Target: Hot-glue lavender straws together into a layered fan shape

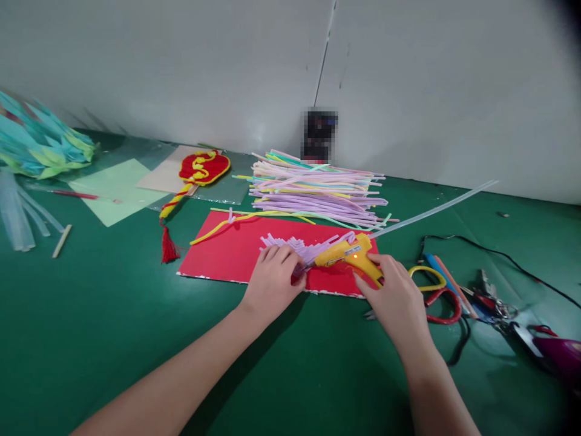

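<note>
My right hand [394, 284] grips the handle of a yellow hot glue gun [347, 251], its small orange light lit. A long clear glue stick [445, 203] juts out of the gun's back end toward the upper right. My left hand [276, 275] is closed on a row of short lilac pipe cleaners [295, 244], fanned out above the fingers. The gun's nozzle points left and is close to the left fingertips; whether it touches the pipe cleaners is hidden. Both hands are over a red board [222, 251], where a twisted yellow pipe cleaner [209, 233] also lies.
Behind the board lies a pile of pastel pipe cleaners [318, 188]. A red and yellow fan-shaped piece with tassel [204, 168] and green paper [118, 191] lie left. Scissors [442, 306], a black cord [494, 254] and keys [488, 290] are at right. A pale wall [204, 72] stands behind.
</note>
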The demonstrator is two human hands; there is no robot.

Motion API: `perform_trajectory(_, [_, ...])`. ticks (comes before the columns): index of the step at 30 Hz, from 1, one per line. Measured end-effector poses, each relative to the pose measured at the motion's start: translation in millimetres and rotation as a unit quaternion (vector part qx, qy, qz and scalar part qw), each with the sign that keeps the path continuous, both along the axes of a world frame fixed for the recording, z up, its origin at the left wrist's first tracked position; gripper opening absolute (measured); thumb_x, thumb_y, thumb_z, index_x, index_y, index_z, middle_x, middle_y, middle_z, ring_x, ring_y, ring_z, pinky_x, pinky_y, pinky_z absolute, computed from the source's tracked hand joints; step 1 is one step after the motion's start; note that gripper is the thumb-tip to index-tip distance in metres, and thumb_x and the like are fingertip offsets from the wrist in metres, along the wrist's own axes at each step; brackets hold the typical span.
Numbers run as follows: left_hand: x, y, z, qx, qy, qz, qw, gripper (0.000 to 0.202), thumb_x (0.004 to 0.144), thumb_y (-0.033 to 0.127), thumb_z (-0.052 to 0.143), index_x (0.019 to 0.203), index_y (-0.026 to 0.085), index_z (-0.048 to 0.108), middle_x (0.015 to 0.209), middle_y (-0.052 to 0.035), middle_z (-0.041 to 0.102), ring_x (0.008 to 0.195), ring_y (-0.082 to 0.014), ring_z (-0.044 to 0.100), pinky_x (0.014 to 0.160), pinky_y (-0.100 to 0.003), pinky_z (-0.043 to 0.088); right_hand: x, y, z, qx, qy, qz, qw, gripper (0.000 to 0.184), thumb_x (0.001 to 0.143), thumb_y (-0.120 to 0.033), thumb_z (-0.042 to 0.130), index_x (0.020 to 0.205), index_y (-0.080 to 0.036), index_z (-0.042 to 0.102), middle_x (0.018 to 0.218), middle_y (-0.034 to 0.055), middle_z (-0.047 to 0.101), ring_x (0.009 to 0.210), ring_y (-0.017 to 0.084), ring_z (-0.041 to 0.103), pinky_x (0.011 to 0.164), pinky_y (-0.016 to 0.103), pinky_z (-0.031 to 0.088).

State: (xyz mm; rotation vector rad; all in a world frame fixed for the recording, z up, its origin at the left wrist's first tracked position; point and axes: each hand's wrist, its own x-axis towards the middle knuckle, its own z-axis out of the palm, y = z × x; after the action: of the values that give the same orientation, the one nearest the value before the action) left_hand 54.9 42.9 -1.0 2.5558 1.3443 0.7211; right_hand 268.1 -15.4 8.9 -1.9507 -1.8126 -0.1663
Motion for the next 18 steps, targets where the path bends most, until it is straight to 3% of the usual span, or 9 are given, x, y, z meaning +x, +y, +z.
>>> perform_trajectory(18, [0.5, 0.0, -0.6, -0.001, -0.001, 0.005, 1.0, 0.006, 0.079, 0.018, 0.058, 0.085, 0.018, 0.058, 0.089, -0.0042, 0.061, 0.088, -0.0227, 0.054, 0.08, -0.037, 0.042, 3.1, -0.1, -2.5, 0.012, 0.001, 0.012, 1.0, 0.023, 0.081, -0.03, 0.055, 0.101, -0.021, 0.051, 0.095, 0.0058, 0.063, 0.087, 0.021, 0.058, 0.07, 0.03, 0.045])
